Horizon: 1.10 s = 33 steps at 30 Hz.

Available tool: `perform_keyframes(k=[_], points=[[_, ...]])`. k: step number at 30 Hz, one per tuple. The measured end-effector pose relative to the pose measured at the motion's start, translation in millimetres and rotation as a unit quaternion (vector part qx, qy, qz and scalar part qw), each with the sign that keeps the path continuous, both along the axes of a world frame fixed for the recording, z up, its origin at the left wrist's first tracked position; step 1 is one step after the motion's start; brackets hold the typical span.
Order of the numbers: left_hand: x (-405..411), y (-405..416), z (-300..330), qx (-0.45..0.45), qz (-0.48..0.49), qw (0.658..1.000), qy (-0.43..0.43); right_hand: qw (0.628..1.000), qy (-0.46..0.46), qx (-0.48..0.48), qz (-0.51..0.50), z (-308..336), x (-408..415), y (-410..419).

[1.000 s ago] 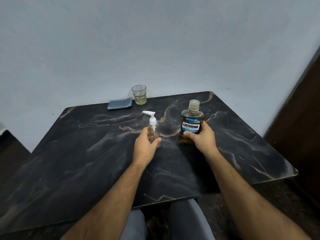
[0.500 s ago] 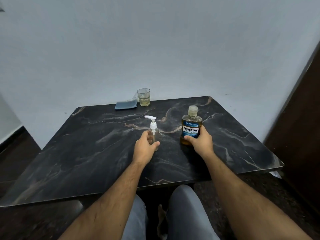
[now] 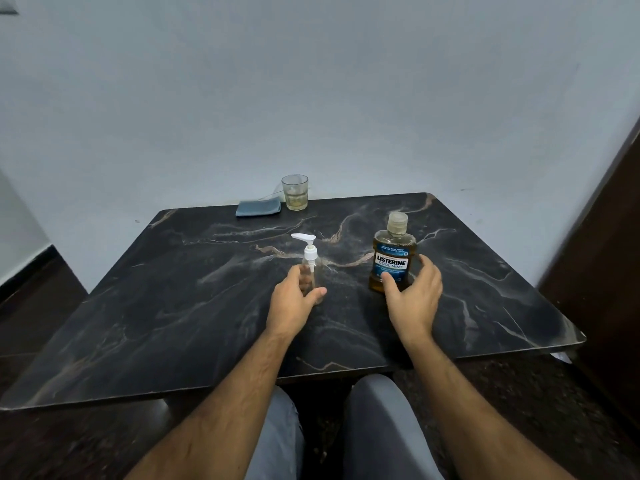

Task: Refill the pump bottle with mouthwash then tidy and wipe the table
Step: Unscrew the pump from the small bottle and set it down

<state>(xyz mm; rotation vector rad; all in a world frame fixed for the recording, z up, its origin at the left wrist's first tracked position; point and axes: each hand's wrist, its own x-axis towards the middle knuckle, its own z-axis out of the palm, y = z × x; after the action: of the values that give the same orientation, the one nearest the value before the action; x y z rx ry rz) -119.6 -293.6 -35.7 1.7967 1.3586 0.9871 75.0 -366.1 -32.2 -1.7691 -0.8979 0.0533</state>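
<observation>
A small clear pump bottle [image 3: 311, 263] with a white pump head stands upright on the dark marble table [image 3: 194, 306]. My left hand [image 3: 294, 299] is wrapped around its lower body. To its right stands the amber mouthwash bottle [image 3: 393, 258] with a blue label and its cap on. My right hand [image 3: 414, 296] cups its base, thumb on the front, fingers spread around the right side, loosely touching it.
At the table's far edge lie a folded blue-grey cloth [image 3: 258, 207] and a glass [image 3: 295, 192] with a little yellowish liquid. A pale wall stands behind, a dark door or panel [image 3: 609, 254] at right. My knees are under the near edge.
The camera has pulled back and up, so more of the table shows. My right hand's fingers have loosened and spread around the mouthwash bottle. Both bottles stay in place.
</observation>
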Motion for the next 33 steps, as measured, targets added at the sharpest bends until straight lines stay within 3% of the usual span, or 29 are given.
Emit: perform_keyframes(k=[3, 6, 11, 16, 20, 28, 33], points=[[-7, 0, -1, -0.007, -0.04, 0.999, -0.022, 0.994, -0.057, 0.085, -0.026, -6, -21, -14], [-20, 5, -5, 0.015, -0.032, 0.998, -0.049, 0.99, -0.062, 0.107, 0.061, -13, -36, -13], [-47, 20, 10, 0.042, -0.033, 0.998, -0.022, 0.967, -0.03, -0.045, 0.25, -15, -52, 17], [-53, 37, 30, 0.02, -0.087, 0.996, -0.018, 0.934, -0.032, -0.119, 0.336, -4, -63, 45], [-45, 46, 46, -0.018, -0.139, 0.986, -0.088, 0.93, -0.032, -0.128, 0.343, -3, -68, 55], [-24, 50, 70, -0.093, -0.241, 0.961, -0.101, 0.938, -0.021, -0.102, 0.329, -8, -70, 56], [-20, 49, 59, -0.088, -0.242, 0.958, -0.123, 0.942, -0.024, -0.09, 0.322, -12, -72, 57]])
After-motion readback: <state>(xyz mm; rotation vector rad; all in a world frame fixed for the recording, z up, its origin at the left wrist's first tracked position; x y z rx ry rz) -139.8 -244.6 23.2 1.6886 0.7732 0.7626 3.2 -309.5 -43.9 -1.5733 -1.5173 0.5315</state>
